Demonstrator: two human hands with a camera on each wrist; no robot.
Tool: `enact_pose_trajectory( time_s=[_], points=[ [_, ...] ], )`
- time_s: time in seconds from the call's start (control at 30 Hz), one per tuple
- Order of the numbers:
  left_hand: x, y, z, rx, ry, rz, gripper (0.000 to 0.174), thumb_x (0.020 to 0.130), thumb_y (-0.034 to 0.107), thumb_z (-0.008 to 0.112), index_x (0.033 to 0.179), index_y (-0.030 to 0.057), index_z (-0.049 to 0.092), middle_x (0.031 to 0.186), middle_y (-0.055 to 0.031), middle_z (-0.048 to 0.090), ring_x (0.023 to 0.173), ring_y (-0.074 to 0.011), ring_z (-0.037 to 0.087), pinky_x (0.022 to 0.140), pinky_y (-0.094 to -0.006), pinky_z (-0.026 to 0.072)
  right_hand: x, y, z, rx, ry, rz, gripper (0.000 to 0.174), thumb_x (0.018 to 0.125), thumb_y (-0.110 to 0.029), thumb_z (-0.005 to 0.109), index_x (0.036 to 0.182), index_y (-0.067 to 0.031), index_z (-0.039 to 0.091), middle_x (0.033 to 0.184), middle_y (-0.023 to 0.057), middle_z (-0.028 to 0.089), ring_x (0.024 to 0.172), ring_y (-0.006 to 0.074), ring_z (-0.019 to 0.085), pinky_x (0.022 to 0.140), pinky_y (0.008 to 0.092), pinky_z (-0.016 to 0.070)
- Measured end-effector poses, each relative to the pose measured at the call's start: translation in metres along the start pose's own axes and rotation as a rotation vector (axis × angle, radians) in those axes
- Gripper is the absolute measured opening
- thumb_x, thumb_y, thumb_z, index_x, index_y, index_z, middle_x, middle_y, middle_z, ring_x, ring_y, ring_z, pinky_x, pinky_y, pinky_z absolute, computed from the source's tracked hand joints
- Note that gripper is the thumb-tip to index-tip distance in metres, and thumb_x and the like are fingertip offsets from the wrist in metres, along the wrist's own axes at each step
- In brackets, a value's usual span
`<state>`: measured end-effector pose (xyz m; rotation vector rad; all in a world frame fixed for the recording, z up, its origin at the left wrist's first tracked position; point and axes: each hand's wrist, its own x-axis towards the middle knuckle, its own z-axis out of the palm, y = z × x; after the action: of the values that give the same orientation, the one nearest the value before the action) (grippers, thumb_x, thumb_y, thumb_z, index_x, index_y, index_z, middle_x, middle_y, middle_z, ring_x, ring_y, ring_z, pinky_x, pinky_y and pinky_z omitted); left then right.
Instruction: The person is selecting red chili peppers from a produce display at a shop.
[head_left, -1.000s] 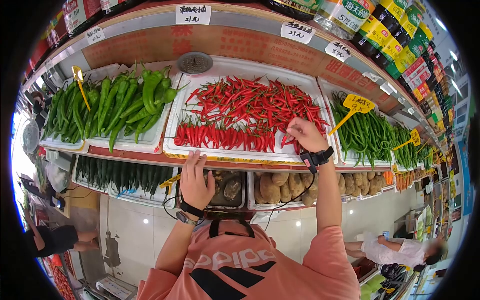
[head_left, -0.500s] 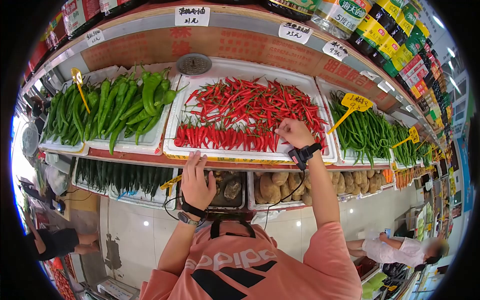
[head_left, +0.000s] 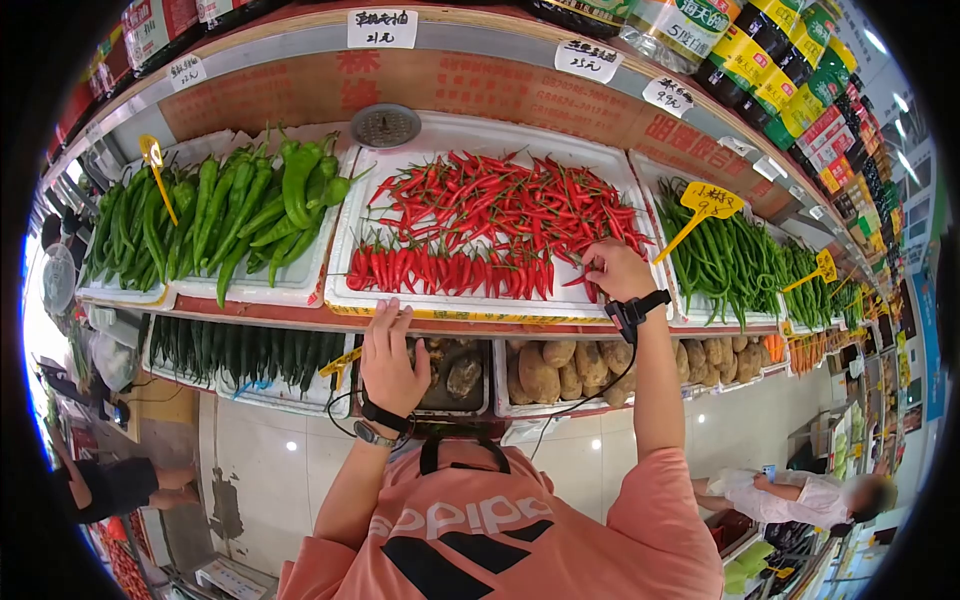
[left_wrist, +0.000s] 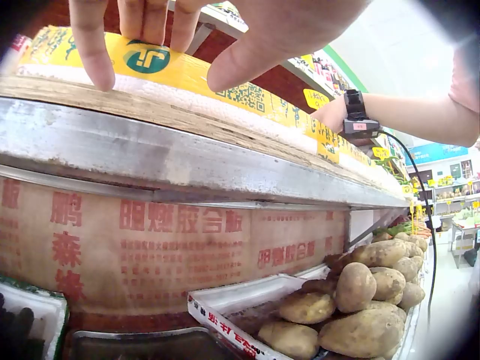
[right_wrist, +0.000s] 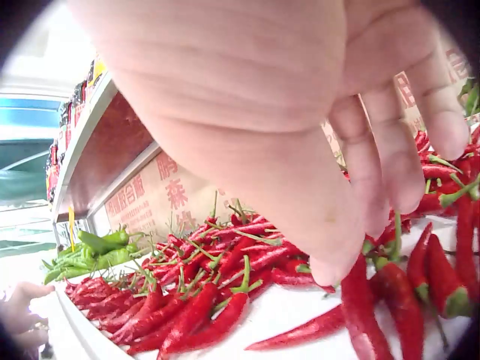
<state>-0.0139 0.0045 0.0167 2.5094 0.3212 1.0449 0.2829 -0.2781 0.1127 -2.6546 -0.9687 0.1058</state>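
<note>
Had a red chili [right_wrist: 364, 319] pinched in the right hand [head_left: 618, 274] over the white tray [head_left: 480, 307] — pointing roughly bodyward, just right of the chili row [head_left: 450, 272]. Rested the left hand [head_left: 392, 362] way over by the front edge, fingers loose — definitely farther off.

Bright daylight haze at left, ceiling glare, curved fisheye edges, dark corners.

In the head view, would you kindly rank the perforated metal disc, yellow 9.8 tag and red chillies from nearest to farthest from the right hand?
1. Red chillies: at the right hand.
2. Yellow 9.8 tag: right side.
3. Perforated metal disc: far left, behind.
</note>
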Motion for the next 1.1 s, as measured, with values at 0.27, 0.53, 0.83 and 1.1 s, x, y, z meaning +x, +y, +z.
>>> enact_pose_trajectory(
  time_s=[0.27, 0.53, 0.83, 1.1],
  points=[
    [-0.001, -0.001, 0.001, -0.028, -0.011, 0.006, 0.057, 0.087, 0.003, 0.071, 0.142, 0.0005, 0.059, 0.150, -0.0197, 0.055, 0.143, -0.0456, 0.050, 0.116, -0.0533, 0.0444, -0.006, 0.019, 0.019, -0.010, -0.038, 0.018, 0.045, 0.078, -0.022, 0.087, 0.117, -0.0136, 0.065, 0.110, 0.0147, 0.070, 0.102, 0.0384, 0.071, 0.083, 0.0501, 0.0559],
    [0.000, -0.002, 0.000, -0.024, -0.013, 0.010, 0.057, 0.087, 0.003, 0.071, 0.142, 0.0013, 0.059, 0.150, -0.0193, 0.056, 0.143, -0.0456, 0.050, 0.115, -0.0529, 0.0452, -0.008, 0.029, 0.019, 0.170, 0.009, 0.023, 0.043, 0.083, -0.010, 0.077, 0.124, -0.0084, 0.061, 0.088, 0.0199, 0.075, 0.089, 0.0407, 0.075, 0.079, 0.0499, 0.0569],
    [0.000, -0.003, -0.001, -0.003, -0.011, 0.013, 0.053, 0.089, 0.006, 0.071, 0.141, 0.0011, 0.061, 0.147, -0.0184, 0.057, 0.142, -0.0421, 0.053, 0.115, -0.0513, 0.0465, -0.013, 0.018, 0.006, 0.192, 0.089, 0.037, 0.051, 0.085, -0.006, 0.079, 0.133, -0.0047, 0.060, 0.086, 0.0142, 0.077, 0.083, 0.0310, 0.077, 0.076, 0.0412, 0.0592],
    [0.000, -0.003, 0.000, -0.035, -0.003, 0.007, 0.054, 0.088, 0.005, 0.072, 0.140, 0.0014, 0.060, 0.147, -0.0189, 0.057, 0.142, -0.0440, 0.052, 0.115, -0.0521, 0.0452, 0.012, -0.075, 0.024, 0.616, 0.087, -0.173, 0.049, 0.090, -0.003, 0.076, 0.135, -0.0115, 0.059, 0.082, 0.0045, 0.068, 0.073, 0.0134, 0.069, 0.070, 0.0308, 0.0550]
  ],
)
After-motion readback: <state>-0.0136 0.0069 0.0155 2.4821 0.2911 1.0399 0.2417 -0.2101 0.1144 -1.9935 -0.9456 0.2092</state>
